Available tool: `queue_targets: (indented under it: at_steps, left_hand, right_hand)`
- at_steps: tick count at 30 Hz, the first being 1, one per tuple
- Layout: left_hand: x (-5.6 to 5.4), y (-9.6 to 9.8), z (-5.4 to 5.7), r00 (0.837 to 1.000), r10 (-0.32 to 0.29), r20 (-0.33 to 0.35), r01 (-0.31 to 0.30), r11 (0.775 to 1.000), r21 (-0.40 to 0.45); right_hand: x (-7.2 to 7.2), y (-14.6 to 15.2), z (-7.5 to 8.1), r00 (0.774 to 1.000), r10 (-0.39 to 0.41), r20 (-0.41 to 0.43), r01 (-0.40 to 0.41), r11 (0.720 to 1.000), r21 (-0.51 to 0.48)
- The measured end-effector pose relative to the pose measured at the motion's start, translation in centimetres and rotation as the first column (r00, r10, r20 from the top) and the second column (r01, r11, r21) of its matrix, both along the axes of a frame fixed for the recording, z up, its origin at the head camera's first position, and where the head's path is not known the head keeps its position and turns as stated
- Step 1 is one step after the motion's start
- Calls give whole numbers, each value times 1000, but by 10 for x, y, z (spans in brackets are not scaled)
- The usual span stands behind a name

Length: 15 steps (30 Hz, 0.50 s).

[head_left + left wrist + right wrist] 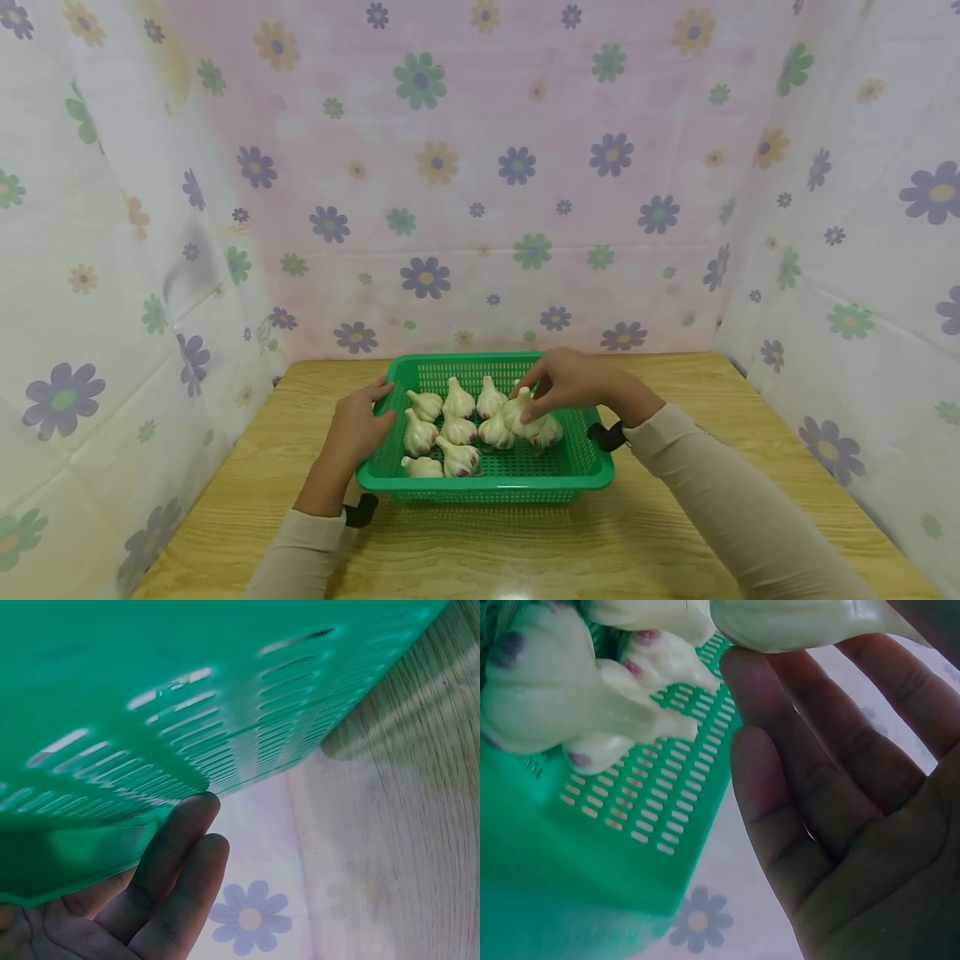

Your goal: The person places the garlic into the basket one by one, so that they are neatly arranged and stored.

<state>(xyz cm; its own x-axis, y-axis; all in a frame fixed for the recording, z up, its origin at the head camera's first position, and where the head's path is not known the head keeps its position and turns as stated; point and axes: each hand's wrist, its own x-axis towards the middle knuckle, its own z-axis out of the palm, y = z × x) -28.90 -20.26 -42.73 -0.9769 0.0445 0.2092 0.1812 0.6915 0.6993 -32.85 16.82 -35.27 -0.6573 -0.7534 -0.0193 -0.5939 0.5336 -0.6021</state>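
A green plastic basket [487, 482] holds several white garlic bulbs [459, 457] tinged with purple. At its left end my left hand [360, 425] grips the rim, thumb on the inner side. In the left wrist view two fingers [184, 892] lie along the slotted outer wall [225, 742]. My right hand [573, 385] pinches one garlic bulb [517, 414] by its upper part, over the right half of the basket. The right wrist view has that bulb at the top, between thumb and fingers [825, 750], with other bulbs [547, 690] below it in the basket.
The basket stands on a wood-grain table [675, 517]. Flower-printed cloth [480, 208] hangs behind the table and along both sides. Black straps [606, 436] are on both wrists, close to the basket's ends.
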Motion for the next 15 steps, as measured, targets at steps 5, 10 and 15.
queue_targets:
  at_steps: [5,10,15]
  left_hand:
    - [0,0,-1,1000,0,-2,0,1000,-11]
    - [-1,-1,-2,1000,0,-6,0,1000,-13]
    - [-2,-2,-4,1000,-2,-10,2,1000,-22]
  right_hand:
    - [-2,-13,-3,999,36,15,-36,999,22]
    - [-4,-23,-8,997,71,32,-72,997,30]
    - [-5,-31,-14,995,87,41,-90,993,72]
